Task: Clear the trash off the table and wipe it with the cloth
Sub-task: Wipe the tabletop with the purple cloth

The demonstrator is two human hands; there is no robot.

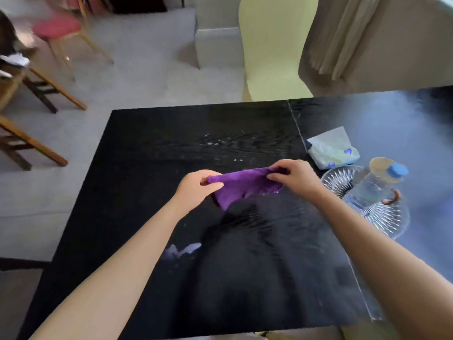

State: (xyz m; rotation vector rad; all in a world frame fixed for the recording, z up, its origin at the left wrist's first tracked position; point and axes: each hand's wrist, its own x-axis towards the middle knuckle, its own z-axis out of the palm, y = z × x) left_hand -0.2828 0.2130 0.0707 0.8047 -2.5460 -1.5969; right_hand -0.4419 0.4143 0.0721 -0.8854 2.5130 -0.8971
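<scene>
A purple cloth (241, 185) hangs stretched between both my hands above the middle of the black table (147, 148). My left hand (196, 190) pinches its left end. My right hand (294, 177) grips its right end. A loose corner of the cloth droops toward the tabletop. Small white crumbs (213, 143) dot the table beyond the cloth. A whitish smear or scrap (182, 251) lies on the table near my left forearm.
A tissue pack (331, 149) lies at the right. In front of it a clear glass dish (382, 217) holds a plastic bottle with a blue cap (377, 185). Wooden chairs (36, 94) and a pink stool (57, 28) stand on the floor at left.
</scene>
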